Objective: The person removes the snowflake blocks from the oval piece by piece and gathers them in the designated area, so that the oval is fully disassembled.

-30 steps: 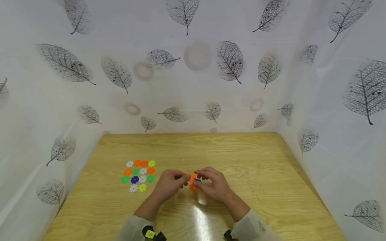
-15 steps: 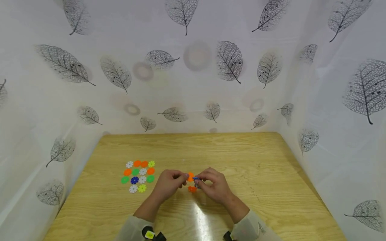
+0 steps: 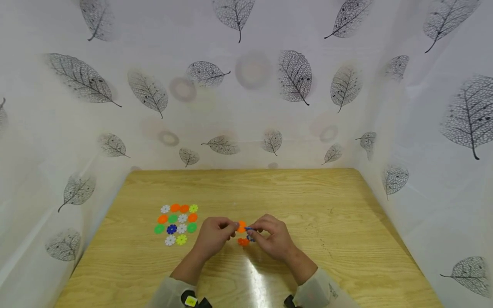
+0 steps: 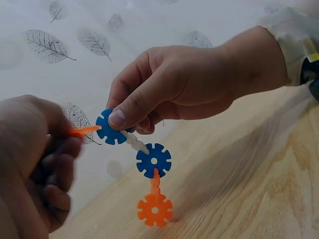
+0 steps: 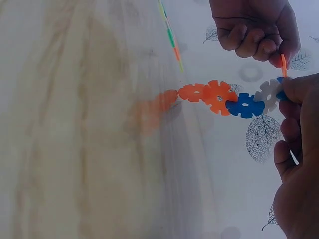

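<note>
In the head view my left hand (image 3: 213, 237) pinches an orange notched interlocking disc (image 3: 242, 227) between thumb and forefinger. My right hand (image 3: 274, 235) faces it, pinching a blue notched disc (image 4: 106, 130). In the left wrist view the orange disc's edge (image 4: 89, 130) meets the blue disc's rim at a slot. A short chain hangs below the right fingertips: a white disc (image 4: 135, 142), another blue disc (image 4: 143, 161), then two orange discs, the bottom one (image 4: 144, 211) facing the left wrist camera. The right wrist view shows this lower blue disc (image 5: 245, 110) and the orange ones beyond it.
Left of the hands, loose discs in white, orange, green, yellow and dark blue (image 3: 171, 229) lie in rough rows on the wooden table (image 3: 308, 201). A leaf-printed curtain (image 3: 246, 115) encloses the table's back and sides.
Both hands stay nearly in place. The held orange disc has shifted slightly left, and the right hand's blue disc has turned edge-on towards it. The hanging chain has swung slightly left.
</note>
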`<state>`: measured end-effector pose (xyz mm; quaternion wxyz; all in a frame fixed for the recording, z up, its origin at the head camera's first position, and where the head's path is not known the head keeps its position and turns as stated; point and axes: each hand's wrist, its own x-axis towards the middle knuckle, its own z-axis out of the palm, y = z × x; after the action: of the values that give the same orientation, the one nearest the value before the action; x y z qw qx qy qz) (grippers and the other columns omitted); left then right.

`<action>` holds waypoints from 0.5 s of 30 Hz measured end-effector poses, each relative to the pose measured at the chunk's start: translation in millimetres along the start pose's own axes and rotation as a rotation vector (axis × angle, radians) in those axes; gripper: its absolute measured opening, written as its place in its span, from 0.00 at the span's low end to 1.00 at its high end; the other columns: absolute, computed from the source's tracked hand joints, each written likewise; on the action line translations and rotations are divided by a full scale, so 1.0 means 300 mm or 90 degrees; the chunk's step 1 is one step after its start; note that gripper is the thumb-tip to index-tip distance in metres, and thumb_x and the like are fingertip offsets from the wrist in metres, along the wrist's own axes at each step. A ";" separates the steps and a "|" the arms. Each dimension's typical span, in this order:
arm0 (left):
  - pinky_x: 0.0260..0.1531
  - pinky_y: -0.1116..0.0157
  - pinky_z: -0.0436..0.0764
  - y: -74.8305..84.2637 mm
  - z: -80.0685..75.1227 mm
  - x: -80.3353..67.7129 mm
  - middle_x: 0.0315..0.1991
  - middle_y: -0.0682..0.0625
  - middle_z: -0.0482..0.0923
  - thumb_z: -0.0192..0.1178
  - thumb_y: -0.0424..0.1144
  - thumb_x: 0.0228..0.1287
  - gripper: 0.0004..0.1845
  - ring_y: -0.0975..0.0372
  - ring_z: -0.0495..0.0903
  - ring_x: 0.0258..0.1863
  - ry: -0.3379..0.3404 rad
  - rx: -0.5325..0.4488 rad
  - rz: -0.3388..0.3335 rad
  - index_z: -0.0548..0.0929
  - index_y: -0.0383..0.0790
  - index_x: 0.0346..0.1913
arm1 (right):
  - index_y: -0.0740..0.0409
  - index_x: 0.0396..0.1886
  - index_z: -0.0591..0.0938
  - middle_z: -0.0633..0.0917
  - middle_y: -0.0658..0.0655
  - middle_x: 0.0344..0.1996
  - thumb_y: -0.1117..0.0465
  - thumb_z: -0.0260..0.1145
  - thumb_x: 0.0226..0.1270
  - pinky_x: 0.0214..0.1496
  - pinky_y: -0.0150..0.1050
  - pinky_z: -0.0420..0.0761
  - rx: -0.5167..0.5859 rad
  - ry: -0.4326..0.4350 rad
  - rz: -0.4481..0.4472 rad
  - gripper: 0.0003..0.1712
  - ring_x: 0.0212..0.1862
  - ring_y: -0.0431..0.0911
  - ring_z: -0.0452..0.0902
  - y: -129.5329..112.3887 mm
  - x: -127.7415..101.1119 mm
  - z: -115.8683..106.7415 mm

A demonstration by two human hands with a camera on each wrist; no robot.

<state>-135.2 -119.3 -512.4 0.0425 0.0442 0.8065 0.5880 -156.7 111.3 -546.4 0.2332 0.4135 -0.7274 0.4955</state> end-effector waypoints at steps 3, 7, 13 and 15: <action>0.27 0.63 0.78 -0.008 -0.032 -0.001 0.25 0.50 0.82 0.67 0.48 0.71 0.17 0.56 0.78 0.27 0.044 -0.002 -0.019 0.89 0.38 0.31 | 0.59 0.35 0.89 0.87 0.54 0.31 0.79 0.78 0.52 0.28 0.41 0.82 0.001 0.013 0.004 0.15 0.31 0.44 0.80 -0.008 0.007 -0.007; 0.31 0.60 0.78 -0.019 -0.086 -0.009 0.29 0.46 0.84 0.68 0.50 0.70 0.16 0.51 0.80 0.30 0.071 -0.005 -0.043 0.89 0.40 0.32 | 0.63 0.32 0.87 0.86 0.58 0.29 0.84 0.76 0.47 0.24 0.47 0.81 0.012 0.031 0.012 0.16 0.29 0.48 0.80 -0.038 0.028 -0.026; 0.36 0.59 0.80 -0.062 -0.130 -0.025 0.34 0.42 0.86 0.67 0.49 0.71 0.13 0.56 0.84 0.31 0.058 -0.013 -0.066 0.91 0.42 0.38 | 0.65 0.33 0.87 0.86 0.59 0.29 0.84 0.74 0.50 0.29 0.38 0.84 0.025 0.020 0.026 0.15 0.29 0.49 0.81 -0.086 0.053 -0.048; 0.38 0.59 0.81 -0.079 -0.139 -0.030 0.36 0.43 0.87 0.68 0.49 0.71 0.13 0.57 0.85 0.31 0.058 -0.015 -0.068 0.91 0.42 0.40 | 0.65 0.33 0.87 0.86 0.60 0.29 0.84 0.74 0.51 0.32 0.33 0.83 0.030 0.021 0.032 0.14 0.29 0.50 0.82 -0.089 0.053 -0.050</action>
<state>-131.9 -167.0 -522.0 0.0378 -0.0263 0.8020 0.5955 -144.4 114.6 -514.4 0.2232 0.3924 -0.7217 0.5248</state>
